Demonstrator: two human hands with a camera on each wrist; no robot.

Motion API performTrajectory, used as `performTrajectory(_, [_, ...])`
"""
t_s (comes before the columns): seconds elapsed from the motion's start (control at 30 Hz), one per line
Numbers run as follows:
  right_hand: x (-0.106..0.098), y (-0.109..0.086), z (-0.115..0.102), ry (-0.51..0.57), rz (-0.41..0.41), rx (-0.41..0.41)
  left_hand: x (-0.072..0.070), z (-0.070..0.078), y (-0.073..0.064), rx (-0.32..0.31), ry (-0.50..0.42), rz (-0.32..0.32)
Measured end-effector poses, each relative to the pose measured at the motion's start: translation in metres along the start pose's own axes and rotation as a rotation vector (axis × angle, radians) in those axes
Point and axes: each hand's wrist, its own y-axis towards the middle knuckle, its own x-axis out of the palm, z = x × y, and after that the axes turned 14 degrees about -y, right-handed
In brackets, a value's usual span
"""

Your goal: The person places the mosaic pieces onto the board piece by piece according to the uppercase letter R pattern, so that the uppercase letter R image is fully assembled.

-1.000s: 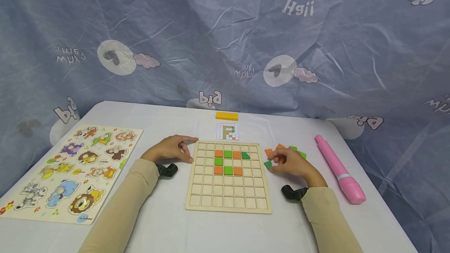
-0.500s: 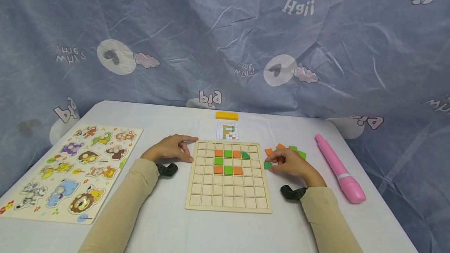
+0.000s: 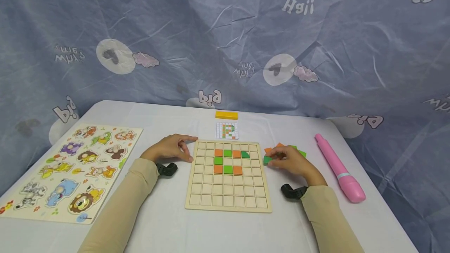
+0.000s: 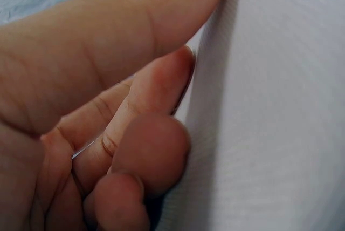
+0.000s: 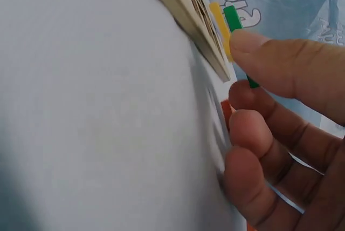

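My right hand [image 3: 294, 163] pinches a green tile [image 3: 267, 160] between thumb and index finger, just off the right edge of the wooden grid board [image 3: 228, 190]. In the right wrist view this tile [image 5: 233, 18] stands edge-on above the thumb tip, the other fingers curled below. At the board's left side, my left hand [image 3: 170, 148] touches the edge with its thumb tip, while its index finger reaches straight to the far left corner. Orange and green square tiles [image 3: 227, 170] sit in the board's upper cells, along with one rounded green tile [image 3: 245, 154].
Loose orange and green tiles [image 3: 301, 154] lie partly hidden behind my right hand. Beyond the board are a pattern card [image 3: 227, 131] and a yellow block [image 3: 226, 115]. An animal puzzle board [image 3: 79, 171] lies left; a pink club-shaped object [image 3: 339, 167] lies right.
The green tile has tilted and risen slightly with my right hand, which now covers more of the loose tiles. My left hand has stayed at the board's edge.
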Motion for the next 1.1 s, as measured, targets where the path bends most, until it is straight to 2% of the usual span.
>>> performTrajectory(0.1, [0.0, 0.002, -0.007, 0.013, -0.012, -0.036, 0.0, 0.0, 0.0, -0.002, -0.005, 0.0])
performTrajectory(0.3, [0.002, 0.009, -0.024, -0.038, -0.041, -0.095, -0.001, 0.0, 0.0, 0.007, -0.009, 0.003])
performTrajectory(0.57, [0.016, 0.017, -0.041, -0.026, -0.158, -0.14, 0.0, -0.003, 0.001, -0.004, -0.02, 0.01])
performTrajectory(0.7, [0.021, 0.019, -0.048, -0.026, -0.183, -0.166, 0.001, -0.004, 0.001, 0.003, -0.019, 0.011])
performTrajectory(1.1, [0.028, 0.024, -0.051, -0.023, -0.194, -0.15, 0.002, -0.003, 0.0, 0.007, -0.012, 0.021])
